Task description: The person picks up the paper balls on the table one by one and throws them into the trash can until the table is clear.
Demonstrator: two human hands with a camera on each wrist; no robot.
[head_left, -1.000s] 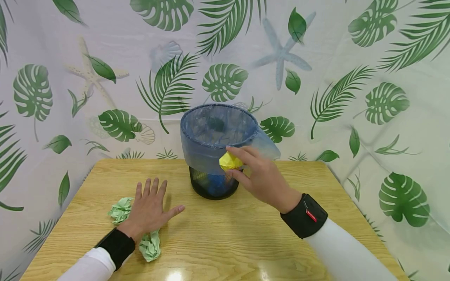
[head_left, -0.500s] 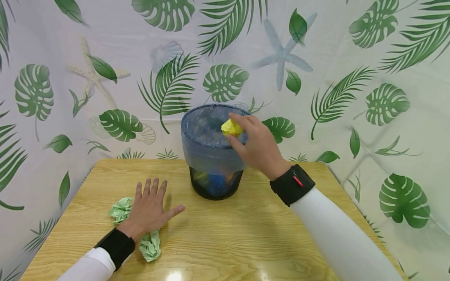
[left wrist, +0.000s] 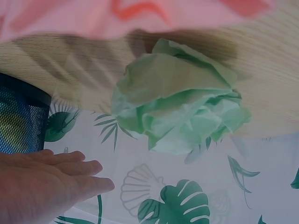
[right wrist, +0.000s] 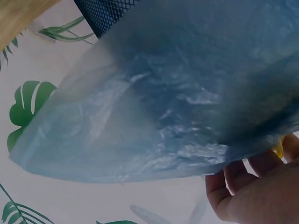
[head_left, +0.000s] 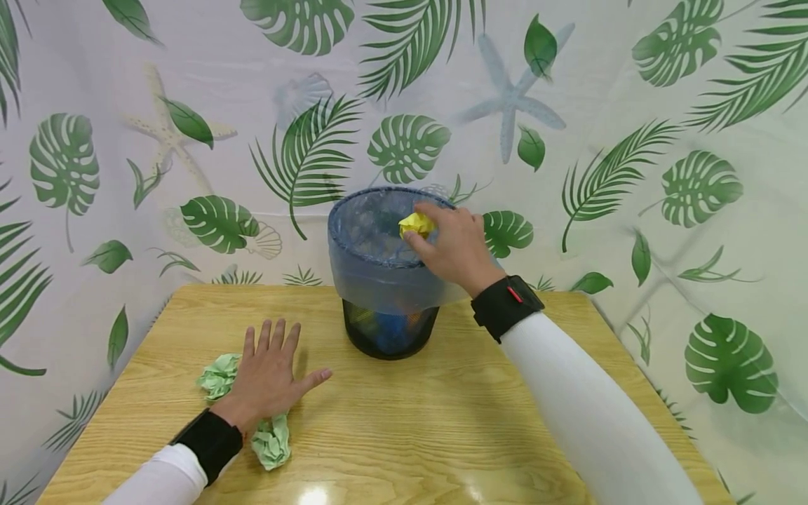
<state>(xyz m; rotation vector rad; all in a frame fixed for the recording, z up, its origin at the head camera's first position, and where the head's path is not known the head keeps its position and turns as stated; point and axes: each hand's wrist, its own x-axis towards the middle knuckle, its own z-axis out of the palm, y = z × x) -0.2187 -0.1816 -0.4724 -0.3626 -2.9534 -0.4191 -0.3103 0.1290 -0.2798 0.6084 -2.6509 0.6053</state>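
Observation:
My right hand pinches a crumpled yellow paper ball over the right part of the opening of a black mesh wastebasket. A blue plastic bag lines the basket and folds down over its rim. In the right wrist view, the bag covers most of the picture, and a sliver of yellow shows by the fingers. My left hand is held with its fingers spread, left of the basket. Crumpled green paper balls lie beside and below it.
A second green paper ball is near the left wrist. Something pink and wrinkled crosses the top of the left wrist view. The wooden table meets a leaf-patterned cloth behind the basket. Blue stuff shows through the mesh.
My right hand has lifted the yellow paper ball from in front of the bag's side up over the basket's opening. The left hand has stayed put.

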